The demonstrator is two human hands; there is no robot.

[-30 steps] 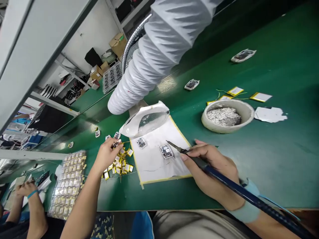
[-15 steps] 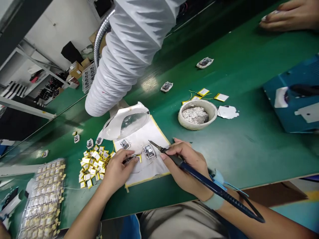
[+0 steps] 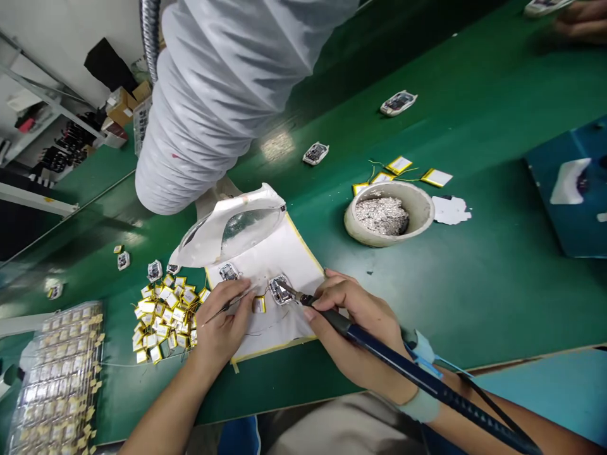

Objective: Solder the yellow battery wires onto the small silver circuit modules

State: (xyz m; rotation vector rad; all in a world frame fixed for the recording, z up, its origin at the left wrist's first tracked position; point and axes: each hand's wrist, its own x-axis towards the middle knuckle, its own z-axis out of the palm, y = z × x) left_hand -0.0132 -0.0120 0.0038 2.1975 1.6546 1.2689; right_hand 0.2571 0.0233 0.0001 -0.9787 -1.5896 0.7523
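My right hand [image 3: 360, 322] grips a soldering iron [image 3: 379, 346] like a pen, and its tip is at a small device with an exposed circuit board [image 3: 281, 289]. Between the thumb and fingers of my left hand [image 3: 220, 322] is a pair of thin metal tweezers [image 3: 231, 303], pointing toward that device. Just right of those fingers lies a yellow-edged battery [image 3: 258, 304] with thin wires. A second open device [image 3: 228, 272] rests behind my left hand. All of these are on a white sheet [image 3: 265, 335] edged with yellow tape.
A heap of batteries [image 3: 165, 313] lies left of the sheet, beyond it a clear tray [image 3: 57, 373]. A bowl of silvery shavings [image 3: 351, 224] stands right, a blue box [image 3: 569, 189] farther. A white duct [image 3: 227, 107] hangs over a clear shield [image 3: 246, 227]. Another person's hand [image 3: 583, 22] is top right.
The soldering iron's tip has come down onto the device's board. My left hand has shifted slightly, showing more of the battery beside it. The camera view has shifted too.
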